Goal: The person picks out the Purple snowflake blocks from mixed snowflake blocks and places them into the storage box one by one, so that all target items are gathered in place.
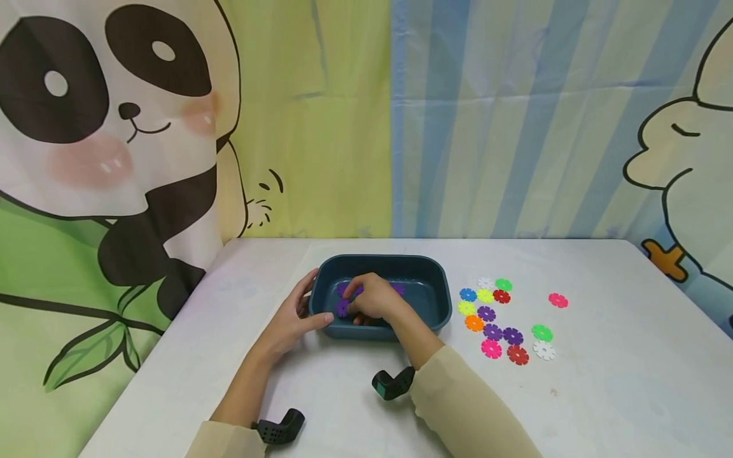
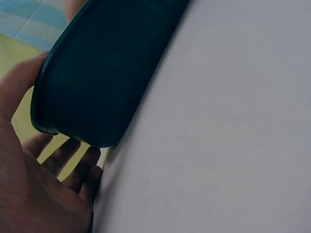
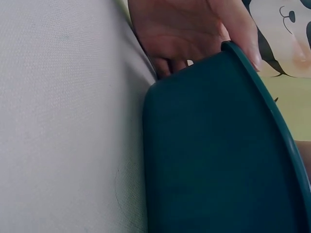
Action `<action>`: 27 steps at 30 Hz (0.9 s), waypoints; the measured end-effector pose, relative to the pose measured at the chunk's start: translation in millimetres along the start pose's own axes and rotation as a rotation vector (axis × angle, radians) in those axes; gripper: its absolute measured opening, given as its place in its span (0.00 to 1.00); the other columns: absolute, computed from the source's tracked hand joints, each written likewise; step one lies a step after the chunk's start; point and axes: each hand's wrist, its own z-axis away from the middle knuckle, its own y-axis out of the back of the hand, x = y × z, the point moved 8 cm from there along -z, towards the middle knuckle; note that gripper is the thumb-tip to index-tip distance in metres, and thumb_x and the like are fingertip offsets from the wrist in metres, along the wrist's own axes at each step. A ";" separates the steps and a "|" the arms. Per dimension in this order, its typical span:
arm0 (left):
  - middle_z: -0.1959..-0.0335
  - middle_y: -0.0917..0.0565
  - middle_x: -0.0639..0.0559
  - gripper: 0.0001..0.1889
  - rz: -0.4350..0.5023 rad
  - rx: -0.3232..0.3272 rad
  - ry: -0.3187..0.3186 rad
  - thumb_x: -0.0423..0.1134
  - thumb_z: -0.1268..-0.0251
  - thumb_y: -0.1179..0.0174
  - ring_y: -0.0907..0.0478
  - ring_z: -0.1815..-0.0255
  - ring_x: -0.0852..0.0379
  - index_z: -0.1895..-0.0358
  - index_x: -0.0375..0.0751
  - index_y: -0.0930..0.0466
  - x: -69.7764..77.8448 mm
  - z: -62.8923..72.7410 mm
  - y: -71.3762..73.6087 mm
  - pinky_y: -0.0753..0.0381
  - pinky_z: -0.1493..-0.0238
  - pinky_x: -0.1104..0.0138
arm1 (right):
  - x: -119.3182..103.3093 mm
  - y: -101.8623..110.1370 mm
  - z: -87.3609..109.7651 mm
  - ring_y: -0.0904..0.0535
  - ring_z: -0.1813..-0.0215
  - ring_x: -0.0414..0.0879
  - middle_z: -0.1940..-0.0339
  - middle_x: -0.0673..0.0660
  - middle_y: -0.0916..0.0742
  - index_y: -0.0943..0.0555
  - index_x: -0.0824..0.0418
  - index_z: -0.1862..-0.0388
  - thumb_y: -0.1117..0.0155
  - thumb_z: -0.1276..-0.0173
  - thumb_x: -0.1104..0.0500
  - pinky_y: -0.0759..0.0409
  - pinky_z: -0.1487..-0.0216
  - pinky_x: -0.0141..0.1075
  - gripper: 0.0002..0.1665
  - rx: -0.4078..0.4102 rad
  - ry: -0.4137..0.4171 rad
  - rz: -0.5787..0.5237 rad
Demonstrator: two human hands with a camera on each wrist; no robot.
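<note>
A dark teal plastic basin (image 1: 355,332) stands on the white table. My left hand (image 1: 292,321) holds its left end, thumb over the rim and fingers against the outer wall; the left wrist view shows this grip on the basin (image 2: 92,77) from close by. Inside the basin, my right hand (image 1: 373,298) reaches down with bent fingers among several purple notched plastic discs (image 1: 342,309). Whether a disc is between those fingertips cannot be told. The basin's wall (image 3: 209,145) hides the right hand's fingers in the right wrist view.
Right of the basin lie several loose notched discs, among them an orange disc (image 1: 474,323), a red disc (image 1: 518,355) and a white disc (image 1: 544,350). A pink disc (image 1: 558,300) lies farther right. A printed curtain (image 1: 321,127) hangs behind the table (image 1: 630,381).
</note>
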 end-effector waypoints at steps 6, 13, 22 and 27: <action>0.16 0.43 0.42 0.50 0.000 0.001 -0.004 0.43 0.36 0.30 0.39 0.19 0.36 0.15 0.58 0.52 1.4 0.1 0.8 0.45 0.19 0.40 | -0.7 -2.5 -1.2 0.19 0.79 0.46 0.69 0.59 0.15 0.16 0.65 0.53 0.33 0.33 0.71 0.16 0.73 0.35 0.10 0.008 0.005 0.037; 0.17 0.42 0.41 0.51 0.014 -0.008 -0.012 0.45 0.37 0.30 0.38 0.20 0.37 0.15 0.55 0.53 3.1 0.5 0.1 0.44 0.19 0.41 | -1.0 -1.3 -0.9 0.16 0.74 0.46 0.67 0.58 0.13 0.16 0.63 0.50 0.25 0.35 0.63 0.15 0.71 0.37 0.15 0.005 0.047 0.077; 0.16 0.43 0.42 0.50 0.019 -0.015 0.001 0.44 0.36 0.31 0.39 0.19 0.37 0.15 0.59 0.52 1.7 0.5 -1.7 0.46 0.19 0.41 | -2.9 4.3 5.2 0.14 0.70 0.47 0.62 0.56 0.13 0.16 0.61 0.45 0.23 0.35 0.55 0.15 0.68 0.39 0.22 -0.013 0.076 0.114; 0.16 0.43 0.43 0.50 0.014 -0.007 0.010 0.45 0.36 0.30 0.41 0.18 0.37 0.15 0.60 0.53 0.2 1.0 0.4 0.48 0.18 0.41 | -6.7 7.6 11.3 0.13 0.68 0.49 0.59 0.57 0.14 0.17 0.61 0.41 0.24 0.34 0.55 0.14 0.64 0.41 0.25 -0.050 0.105 0.127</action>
